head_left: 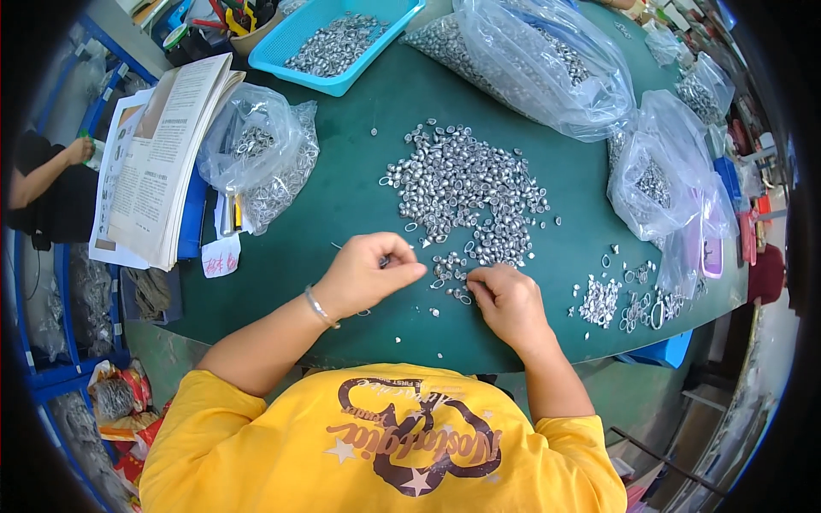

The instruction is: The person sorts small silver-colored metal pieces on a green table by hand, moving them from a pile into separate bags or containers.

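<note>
A broad heap of small silver-grey metal pieces [462,179], rounded like beads, lies on the green table. Just in front of it is a smaller cluster of the same pieces [448,268], with a few oval rings among them. My left hand [368,272], with a bangle at its wrist, is left of this cluster, its fingers curled round a few metal pieces. On the cluster's right edge rests my right hand [513,303], thumb and fingers pinched together low over the table. Whatever is between those fingertips is hidden.
A blue basket [338,84] of metal pieces stands at the back. Clear plastic bags of parts [547,68] lie behind and to both sides. Flat pieces and rings [599,301] are at right. Papers [162,162] stand at left; a person [51,184] is beyond them.
</note>
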Available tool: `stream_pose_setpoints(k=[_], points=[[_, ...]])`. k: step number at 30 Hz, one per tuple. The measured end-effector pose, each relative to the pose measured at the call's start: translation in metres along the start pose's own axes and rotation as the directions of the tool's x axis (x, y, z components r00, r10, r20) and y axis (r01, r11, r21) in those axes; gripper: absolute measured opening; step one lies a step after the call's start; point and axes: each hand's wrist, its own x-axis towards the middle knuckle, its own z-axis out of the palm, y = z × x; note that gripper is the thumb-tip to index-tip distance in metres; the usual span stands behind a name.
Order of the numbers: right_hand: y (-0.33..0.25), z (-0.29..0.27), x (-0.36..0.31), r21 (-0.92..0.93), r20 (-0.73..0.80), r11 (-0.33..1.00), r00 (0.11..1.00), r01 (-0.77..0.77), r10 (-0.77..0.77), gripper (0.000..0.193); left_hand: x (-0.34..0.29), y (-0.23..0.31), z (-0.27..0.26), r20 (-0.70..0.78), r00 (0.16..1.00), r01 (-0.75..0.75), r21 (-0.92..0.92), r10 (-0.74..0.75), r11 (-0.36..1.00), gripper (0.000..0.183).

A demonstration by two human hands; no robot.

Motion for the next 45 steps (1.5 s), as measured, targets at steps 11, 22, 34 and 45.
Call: stream_pose_setpoints(k=[11, 22, 34, 45], points=[[0.006, 0.0, -0.01, -0.005, -0.087, 0.992, 0.988, 0.126, -0.126, 0.017, 0.022, 0.001, 0.019, 0.25, 0.898, -0.435, 0.622, 0.362, 0.651, 0.008], [0.021, -0.01, 0.026, -0.121, -0.064, 0.98, 0.984, 0.157, -0.165, 0.011, 0.03, 0.008, 0.019, 0.194, 0.922, -0.383, 0.589, 0.336, 0.712, 0.007], [0.017, -0.012, 0.01, 0.732, 0.039, 0.681, 0.998, 0.012, -0.059, 0.01, 0.021, 0.023, 0.037, 0.038, 0.861, -0.496, 0.284, 0.507, 0.82, 0.011], [0.013, -0.007, 0.014, 0.774, 0.022, 0.633, 0.998, 0.02, -0.059, 0.009, 0.018, 0.023, 0.033, -0.003, 0.827, -0.534, 0.305, 0.562, 0.788, 0.012]])
